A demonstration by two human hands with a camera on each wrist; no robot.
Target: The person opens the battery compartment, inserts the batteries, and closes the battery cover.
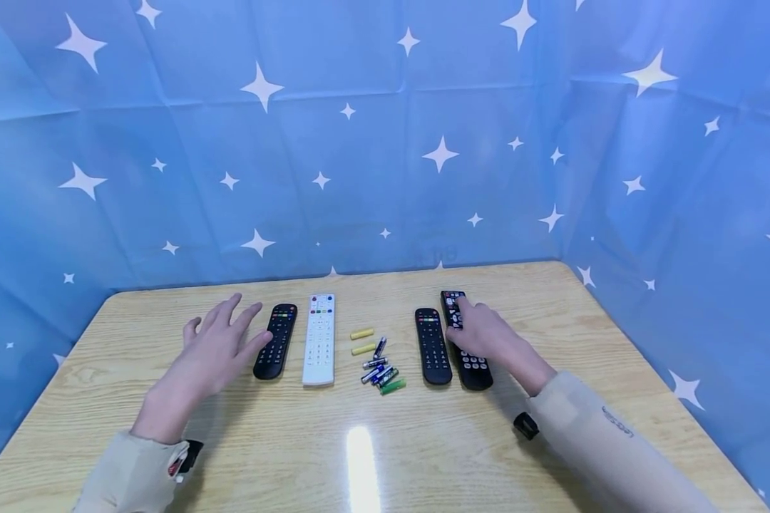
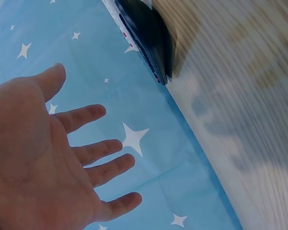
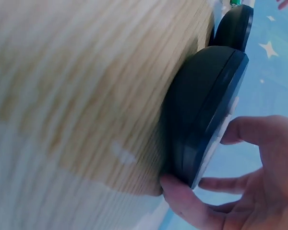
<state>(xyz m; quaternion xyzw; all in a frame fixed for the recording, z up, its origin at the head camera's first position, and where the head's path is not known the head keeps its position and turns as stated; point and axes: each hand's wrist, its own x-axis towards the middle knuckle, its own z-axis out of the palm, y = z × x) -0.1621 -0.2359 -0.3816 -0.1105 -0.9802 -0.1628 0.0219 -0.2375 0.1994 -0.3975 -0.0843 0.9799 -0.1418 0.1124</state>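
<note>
On the right, my right hand grips the long black remote control with large pale buttons. The right wrist view shows the thumb at its button face and a finger curled at the edge of its dark body. A shorter black remote control lies just left of it. My left hand hovers over the table's left part, fingers spread and holding nothing. Its thumb tip overlaps another black remote control in the head view. From the left wrist, the palm faces the camera.
Between the remotes lie a white remote control and several loose batteries: yellow ones, a green one and a cluster of blue and silver ones. The wooden table meets a blue star-patterned cloth behind and at the right.
</note>
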